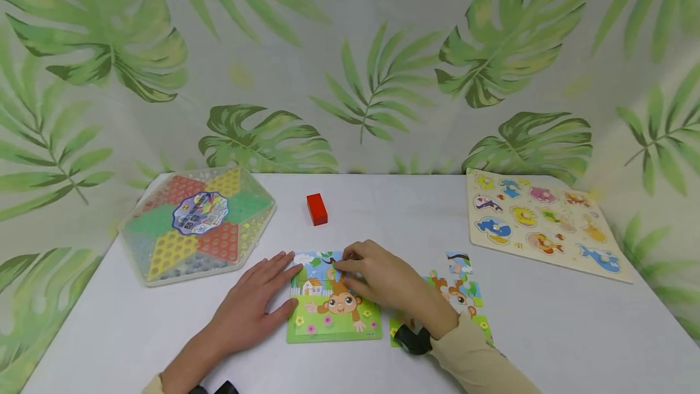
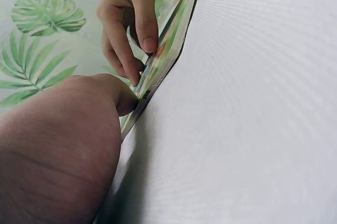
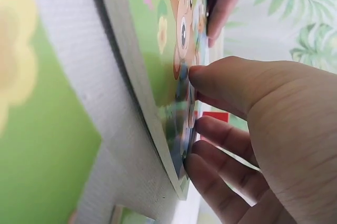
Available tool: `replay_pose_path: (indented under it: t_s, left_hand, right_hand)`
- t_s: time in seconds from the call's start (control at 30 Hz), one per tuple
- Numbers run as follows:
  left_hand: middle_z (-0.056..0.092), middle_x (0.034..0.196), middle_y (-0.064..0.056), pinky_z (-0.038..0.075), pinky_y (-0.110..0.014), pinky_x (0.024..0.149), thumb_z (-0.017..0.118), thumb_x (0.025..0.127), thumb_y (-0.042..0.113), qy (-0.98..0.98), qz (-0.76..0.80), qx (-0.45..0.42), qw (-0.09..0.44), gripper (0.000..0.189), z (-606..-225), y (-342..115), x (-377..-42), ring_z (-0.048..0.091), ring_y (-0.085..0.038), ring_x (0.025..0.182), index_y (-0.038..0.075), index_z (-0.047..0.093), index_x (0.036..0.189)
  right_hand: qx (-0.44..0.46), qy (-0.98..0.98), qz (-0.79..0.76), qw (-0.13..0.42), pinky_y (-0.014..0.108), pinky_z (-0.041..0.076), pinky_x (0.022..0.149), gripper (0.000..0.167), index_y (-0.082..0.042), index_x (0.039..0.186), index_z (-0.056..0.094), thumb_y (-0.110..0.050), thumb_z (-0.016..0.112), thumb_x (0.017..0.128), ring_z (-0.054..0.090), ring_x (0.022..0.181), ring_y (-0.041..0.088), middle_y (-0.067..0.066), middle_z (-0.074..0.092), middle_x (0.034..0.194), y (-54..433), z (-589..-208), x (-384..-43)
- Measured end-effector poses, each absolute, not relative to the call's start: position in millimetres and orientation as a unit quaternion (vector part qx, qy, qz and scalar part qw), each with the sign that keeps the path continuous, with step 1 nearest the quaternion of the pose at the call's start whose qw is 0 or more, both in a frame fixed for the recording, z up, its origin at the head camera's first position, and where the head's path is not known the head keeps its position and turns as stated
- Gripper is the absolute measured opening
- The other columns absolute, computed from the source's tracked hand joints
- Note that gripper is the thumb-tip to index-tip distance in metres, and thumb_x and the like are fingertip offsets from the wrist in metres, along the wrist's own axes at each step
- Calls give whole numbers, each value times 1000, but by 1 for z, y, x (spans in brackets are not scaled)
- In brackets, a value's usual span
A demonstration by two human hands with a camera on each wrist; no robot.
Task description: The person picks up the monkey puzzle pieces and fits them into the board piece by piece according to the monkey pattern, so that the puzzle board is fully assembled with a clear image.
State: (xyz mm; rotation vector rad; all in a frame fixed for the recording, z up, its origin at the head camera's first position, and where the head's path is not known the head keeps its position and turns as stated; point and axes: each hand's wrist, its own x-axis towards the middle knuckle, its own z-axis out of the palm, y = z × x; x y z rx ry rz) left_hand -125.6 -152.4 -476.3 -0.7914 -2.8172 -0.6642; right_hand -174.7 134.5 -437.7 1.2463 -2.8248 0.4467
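A white desk [image 1: 394, 217] carries it all: a hexagonal box [image 1: 198, 225] at the left of the frame, an animal board [image 1: 516, 245] at the right, the monkey puzzle [image 1: 339, 316] at lower centre and loose pieces [image 1: 462, 303] right of it. The left hand [image 1: 251, 303] rests on the puzzle's left edge, fingers straight, thumb apart; keeping that light hold should stop the board sliding. The right hand [image 1: 380, 272] has bent fingers touching the puzzle's upper right; whether they pinch a piece I cannot tell. Best, I judge, to line up edges and picture there, then press flat without forcing. A red block [image 1: 317, 209] lies above the puzzle.
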Motion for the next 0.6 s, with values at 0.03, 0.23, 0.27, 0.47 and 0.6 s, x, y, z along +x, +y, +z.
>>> replay_pose_path:
  t_s: [0.03, 0.23, 0.27, 0.47, 0.6]
  left_hand:
    - [44, 162, -3, 31, -49, 123, 69, 97, 35, -937, -221, -263, 72, 57, -476, -152, -126, 38, -25, 152, 18, 56, 150]
    - [45, 162, -4, 30, -47, 123, 70, 96, 36, -934, -222, -269, 79, 57, -478, -151, -125, 39, -26, 151, 19, 56, 149]
    - [45, 162, -5, 29, -47, 123, 70, 96, 36, -934, -221, -271, 79, 57, -479, -151, -125, 39, -26, 151, 20, 56, 149]
    - [44, 163, -6, 29, -50, 123, 68, 98, 36, -930, -224, -279, 80, 52, -477, -151, -129, 38, -28, 152, 22, 59, 147]
    - [44, 162, -6, 29, -49, 123, 68, 97, 35, -931, -226, -277, 75, 50, -476, -152, -127, 38, -28, 152, 22, 61, 146]
  right_hand:
    - [399, -906, 143, 10, 33, 57, 92, 30, -13, 127, 75, -24, 71, 99, 61, 112, 24, 7, 67, 124, 135, -437, -174]
    - [387, -911, 145, -8, 35, 57, 96, 33, -13, 130, 73, -27, 68, 101, 59, 117, 24, 6, 65, 128, 138, -436, -171]
    - [386, -911, 145, -10, 35, 57, 97, 33, -13, 131, 72, -28, 67, 102, 59, 118, 23, 6, 65, 129, 139, -436, -170]
    - [391, -909, 142, -17, 36, 55, 102, 39, -14, 139, 67, -30, 66, 102, 55, 126, 23, 6, 61, 137, 143, -435, -170]
    - [391, -905, 158, -50, 39, 51, 110, 47, -15, 147, 59, -32, 64, 103, 50, 136, 23, 6, 56, 145, 147, -437, -169]
